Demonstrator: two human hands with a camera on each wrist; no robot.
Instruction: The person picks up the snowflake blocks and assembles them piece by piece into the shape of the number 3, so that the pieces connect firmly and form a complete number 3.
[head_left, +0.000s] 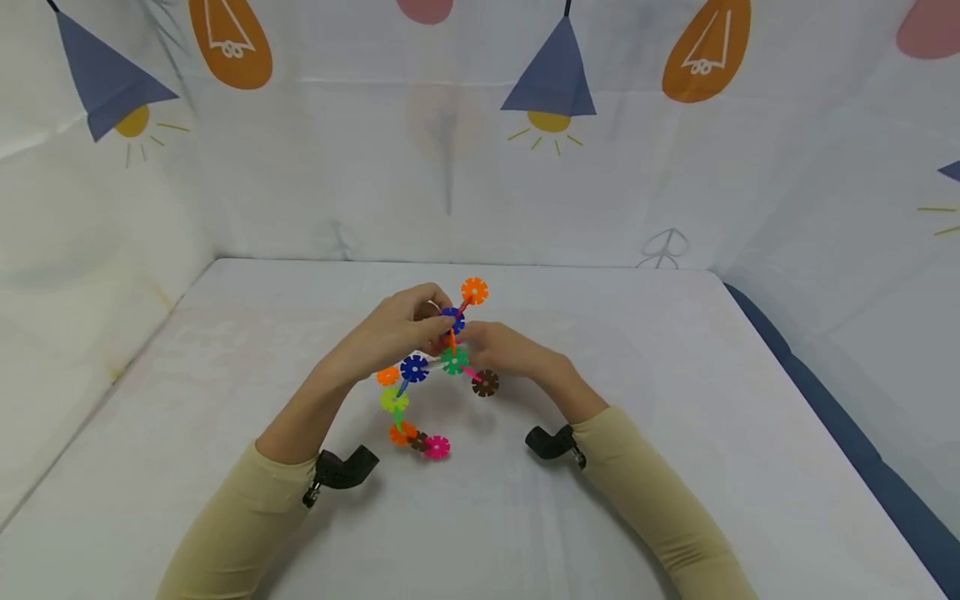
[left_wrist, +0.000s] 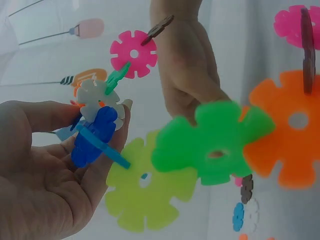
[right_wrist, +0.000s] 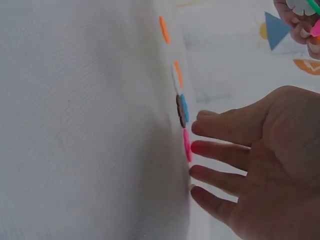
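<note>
A chain of joined notched plastic discs hangs from my left hand (head_left: 393, 332), whose thumb and fingers pinch it near a dark blue disc (head_left: 453, 321). An orange disc (head_left: 474, 291) tops the chain; below are a green disc (head_left: 454, 361), a brown disc (head_left: 485, 383) and a pink disc (head_left: 437, 447). In the left wrist view, a yellow-green disc (left_wrist: 150, 185) and a green disc (left_wrist: 210, 145) hang beside the left hand (left_wrist: 55, 165). My right hand (head_left: 510, 350) is just right of the chain; in the right wrist view the right hand (right_wrist: 270, 160) has its fingers spread, holding nothing.
Loose discs, among them a pink disc (right_wrist: 187, 145) and an orange disc (right_wrist: 164, 30), lie on the white tabletop (right_wrist: 75, 125) in the right wrist view. A white printed curtain (head_left: 337, 167) stands behind the table. Dark blue fabric (head_left: 847, 433) runs along the right edge.
</note>
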